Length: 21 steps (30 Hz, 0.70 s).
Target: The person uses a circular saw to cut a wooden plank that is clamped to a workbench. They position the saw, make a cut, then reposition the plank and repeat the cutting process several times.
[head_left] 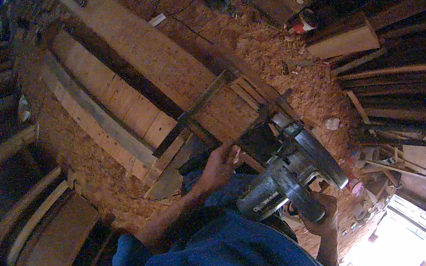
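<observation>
Circular saw sits at the long plank's near end, guard running roughly along the board's length, right hand wrapped round its rear handle, left hand just left of it, grip I can't tell.

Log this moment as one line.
Left hand: near long plank | Right hand: gripping power tool | Around: stacked boards, littered floor

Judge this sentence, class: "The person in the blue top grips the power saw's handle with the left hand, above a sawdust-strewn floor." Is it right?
No, the hand is wrong: the head view shows the right hand gripping the power saw by its handle.
</observation>
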Available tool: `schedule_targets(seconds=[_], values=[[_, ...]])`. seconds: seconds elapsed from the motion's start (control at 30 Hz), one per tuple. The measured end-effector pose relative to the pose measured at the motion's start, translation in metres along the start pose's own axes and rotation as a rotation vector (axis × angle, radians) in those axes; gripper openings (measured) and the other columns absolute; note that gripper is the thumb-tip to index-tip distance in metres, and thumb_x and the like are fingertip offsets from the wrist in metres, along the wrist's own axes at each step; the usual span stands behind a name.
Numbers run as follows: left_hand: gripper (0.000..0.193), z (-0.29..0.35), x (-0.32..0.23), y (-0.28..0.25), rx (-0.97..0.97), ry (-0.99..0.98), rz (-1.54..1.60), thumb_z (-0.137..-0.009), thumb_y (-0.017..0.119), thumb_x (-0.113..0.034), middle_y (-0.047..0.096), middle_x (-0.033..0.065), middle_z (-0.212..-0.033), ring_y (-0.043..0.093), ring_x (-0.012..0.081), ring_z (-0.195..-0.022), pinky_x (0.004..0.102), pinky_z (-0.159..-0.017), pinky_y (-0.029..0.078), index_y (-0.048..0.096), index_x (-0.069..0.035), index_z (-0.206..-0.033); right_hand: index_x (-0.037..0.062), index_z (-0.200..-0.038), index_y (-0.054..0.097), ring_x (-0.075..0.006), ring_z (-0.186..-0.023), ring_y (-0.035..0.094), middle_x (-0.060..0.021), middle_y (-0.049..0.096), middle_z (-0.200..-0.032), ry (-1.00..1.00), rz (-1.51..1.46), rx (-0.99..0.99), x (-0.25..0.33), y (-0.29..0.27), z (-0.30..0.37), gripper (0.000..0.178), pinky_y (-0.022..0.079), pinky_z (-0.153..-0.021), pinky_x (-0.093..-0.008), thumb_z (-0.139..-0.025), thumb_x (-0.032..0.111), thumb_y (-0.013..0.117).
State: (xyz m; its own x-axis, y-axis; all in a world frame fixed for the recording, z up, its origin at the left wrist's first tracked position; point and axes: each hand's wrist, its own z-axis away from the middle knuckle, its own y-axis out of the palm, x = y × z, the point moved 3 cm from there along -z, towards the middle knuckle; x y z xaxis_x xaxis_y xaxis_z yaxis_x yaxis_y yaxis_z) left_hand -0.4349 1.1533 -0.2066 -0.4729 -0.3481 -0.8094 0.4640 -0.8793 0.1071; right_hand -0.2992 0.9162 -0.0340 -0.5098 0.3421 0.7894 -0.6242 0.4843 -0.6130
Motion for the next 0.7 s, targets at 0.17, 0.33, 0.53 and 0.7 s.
schedule_targets(seconds=[0.17, 0.33, 0.53, 0.7], values=[[0.03, -0.003, 0.003, 0.004, -0.014, -0.007, 0.026, -0.105, 0.047, -0.025, 0.06, 0.0092, -0.096, 0.055, 0.0143, -0.089, 0.0324, -0.084, 0.049, 0.053, 0.004, -0.111, 0.0072, -0.119, 0.052, -0.032, -0.079, 0.068, -0.0143, 0.068, -0.096, -0.035, 0.253, 0.035, -0.009, -0.004, 0.013, 0.065, 0.053, -0.071, -0.0434, -0.064, 0.014, 0.086], [0.029, -0.003, -0.012, 0.006, -0.044, 0.006, 0.066, -0.105, 0.047, -0.023, 0.06, 0.0109, -0.093, 0.055, 0.0155, -0.086, 0.0325, -0.082, 0.049, 0.054, 0.004, -0.113, 0.009, -0.124, 0.049, -0.0342, -0.093, 0.063, -0.0157, 0.065, -0.106, 0.004, 0.173, 0.074, -0.018, -0.005, 0.02, 0.071, 0.05, -0.083, -0.0461, -0.064, 0.015, 0.087], [0.023, -0.006, -0.027, 0.008, -0.048, -0.015, -0.101, -0.103, 0.049, -0.018, 0.057, 0.0137, -0.085, 0.051, 0.0169, -0.081, 0.0335, -0.077, 0.047, 0.054, 0.004, -0.108, 0.0071, -0.121, 0.05, -0.0329, -0.081, 0.068, -0.016, 0.069, -0.095, -0.063, 0.258, 0.026, -0.02, -0.011, 0.01, 0.067, 0.053, -0.073, -0.0444, -0.064, 0.014, 0.086], [0.023, -0.011, -0.025, 0.015, -0.087, 0.057, -0.05, -0.104, 0.048, -0.018, 0.054, 0.0117, -0.081, 0.049, 0.0168, -0.078, 0.0339, -0.075, 0.046, 0.054, 0.004, -0.103, 0.0057, -0.115, 0.056, -0.0312, -0.074, 0.069, -0.0153, 0.07, -0.088, 0.092, 0.022, 0.151, -0.028, -0.014, 0.001, 0.057, 0.054, -0.068, -0.0416, -0.067, 0.018, 0.083]])
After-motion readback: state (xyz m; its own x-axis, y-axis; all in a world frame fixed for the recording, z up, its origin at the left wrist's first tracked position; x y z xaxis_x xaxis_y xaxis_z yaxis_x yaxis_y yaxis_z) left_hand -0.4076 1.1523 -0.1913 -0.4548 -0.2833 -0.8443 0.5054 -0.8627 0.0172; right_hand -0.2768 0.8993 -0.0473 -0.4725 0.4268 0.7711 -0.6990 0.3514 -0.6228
